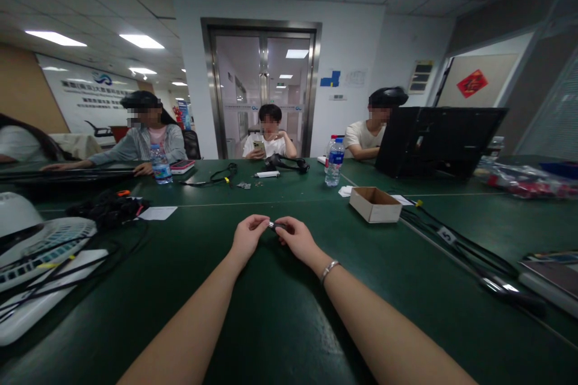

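Note:
Over the green table (pixel 194 289), my left hand (pixel 249 236) and my right hand (pixel 298 238) meet in front of me. Between their fingertips is a small black-and-silver piece (pixel 272 225), too small to name its kind. The left thumb and fingers pinch at its silver end. The dark end lies in the closed fingers of my right hand, which hide part of it. A silver bracelet (pixel 329 271) circles my right wrist.
An open cardboard box (pixel 376 214) stands to the right, near black cables (pixel 456 246). On the left lie a white fan (pixel 49 246) and tangled black cords (pixel 106 209). Bottles (pixel 335 162), a monitor (pixel 438 138) and several people are across the table.

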Available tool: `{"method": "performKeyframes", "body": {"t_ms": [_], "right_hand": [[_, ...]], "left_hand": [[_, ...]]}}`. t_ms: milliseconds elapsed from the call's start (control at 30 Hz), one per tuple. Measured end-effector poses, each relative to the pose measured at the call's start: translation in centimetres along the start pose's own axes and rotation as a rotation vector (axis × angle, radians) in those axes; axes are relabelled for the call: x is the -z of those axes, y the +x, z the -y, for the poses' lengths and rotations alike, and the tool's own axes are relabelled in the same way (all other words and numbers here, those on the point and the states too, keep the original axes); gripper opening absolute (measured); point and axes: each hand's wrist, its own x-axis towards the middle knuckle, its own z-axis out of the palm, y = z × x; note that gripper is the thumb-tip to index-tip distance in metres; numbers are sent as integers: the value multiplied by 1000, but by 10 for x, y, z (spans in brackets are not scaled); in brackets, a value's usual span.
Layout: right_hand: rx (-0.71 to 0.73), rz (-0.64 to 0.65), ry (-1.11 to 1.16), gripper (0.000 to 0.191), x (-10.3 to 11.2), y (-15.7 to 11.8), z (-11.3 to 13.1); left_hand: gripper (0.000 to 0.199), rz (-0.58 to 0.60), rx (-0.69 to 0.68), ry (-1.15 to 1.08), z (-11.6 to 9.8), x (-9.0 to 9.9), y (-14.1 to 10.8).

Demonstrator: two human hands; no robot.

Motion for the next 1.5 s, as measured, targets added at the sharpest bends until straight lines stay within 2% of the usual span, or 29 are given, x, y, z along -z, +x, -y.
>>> {"method": "performKeyframes", "body": {"t_ms": [267, 500, 633, 800, 1000, 1367, 1500], "right_hand": [[26, 6, -19, 24, 0, 0, -1], [35, 10, -3, 27, 0, -1, 2], [57, -6, -35, 27, 1, -2, 3], [69, -8, -9, 28, 1, 0, -1], [41, -5, 48, 28, 0, 1, -3], [72, -16, -44, 28, 0, -1, 1], [76, -10, -42, 27, 0, -1, 0]], "left_hand": [[41, -109, 34, 245, -5, -1, -1], [47, -155, 49, 361, -6, 1, -3], [47, -146, 37, 343, -4, 0, -3], [35, -78, -50, 213, -2, 0, -1], [27, -26, -116, 86, -9, -1, -3], [37, -86, -33, 246, -1, 2, 1], [37, -77, -35, 228, 0, 3, 2]]}}
